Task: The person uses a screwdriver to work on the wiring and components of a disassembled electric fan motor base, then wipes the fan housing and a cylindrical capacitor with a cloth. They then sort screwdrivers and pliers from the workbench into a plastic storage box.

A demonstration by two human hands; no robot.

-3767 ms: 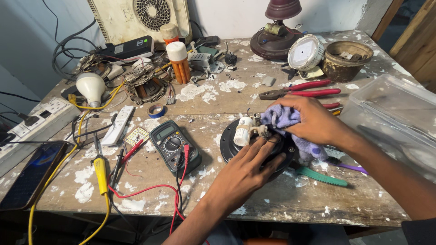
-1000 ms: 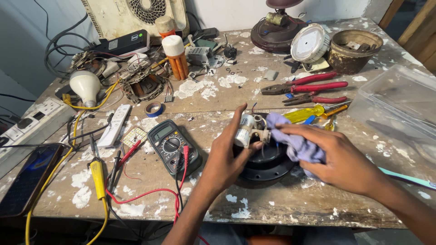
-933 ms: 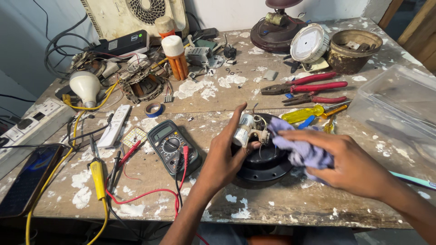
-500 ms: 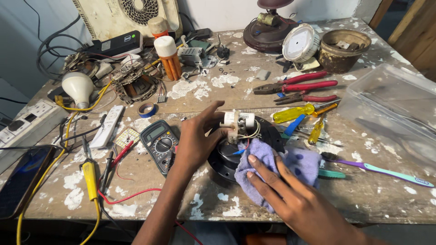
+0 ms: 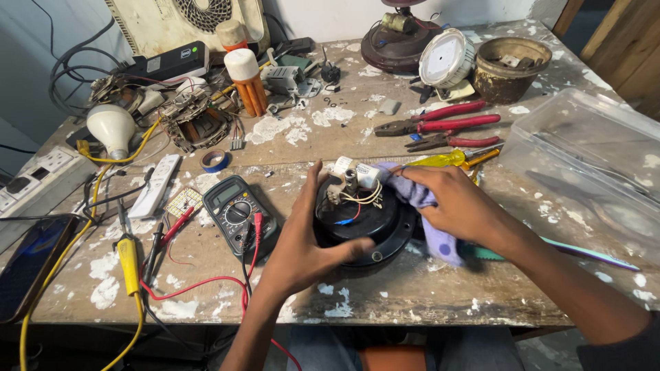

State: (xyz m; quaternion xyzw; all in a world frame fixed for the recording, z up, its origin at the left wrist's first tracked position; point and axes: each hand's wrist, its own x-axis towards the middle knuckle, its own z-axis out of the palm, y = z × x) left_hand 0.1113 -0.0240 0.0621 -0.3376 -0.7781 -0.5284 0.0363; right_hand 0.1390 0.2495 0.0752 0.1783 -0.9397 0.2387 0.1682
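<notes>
A black round fan motor (image 5: 368, 223) with a white capacitor and loose wires on top lies near the bench's front edge. My left hand (image 5: 302, 240) grips its left and front rim, thumb laid over the front. My right hand (image 5: 457, 203) presses a purple cloth (image 5: 430, 220) against the motor's right side, fingers closed on the cloth.
A digital multimeter (image 5: 237, 209) with red and black leads lies left of the motor. Red-handled pliers (image 5: 440, 125), a yellow screwdriver (image 5: 447, 159), a clear plastic box (image 5: 591, 161), a white remote (image 5: 155, 185), a soldering iron (image 5: 128, 257) and a phone (image 5: 31, 261) crowd the paint-spattered wooden bench (image 5: 412, 295).
The right hand brought the cloth from the motor's front edge up to its right side. The left hand slid down from the capacitor side and now wraps the front rim.
</notes>
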